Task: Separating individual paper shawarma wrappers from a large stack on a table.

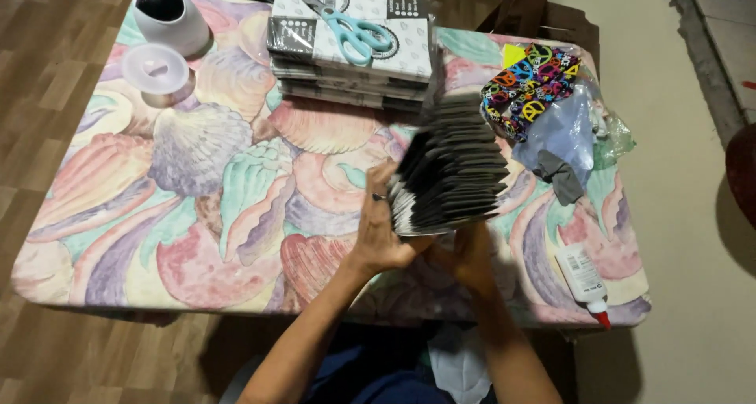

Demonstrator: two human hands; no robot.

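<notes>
Centre of the frame: left hand (380, 231) and right hand (472, 256) both grip a fanned stack of dark cards (450, 172) from below, above the shell-patterned table (197, 215); scissors (346, 26) lie upper centre.

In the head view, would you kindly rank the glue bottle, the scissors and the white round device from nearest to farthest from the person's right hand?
From the right hand:
1. Glue bottle, lying just to its right near the table's front edge.
2. Scissors, on the stack of packets at the table's far side.
3. White round device, at the far left corner.
</notes>
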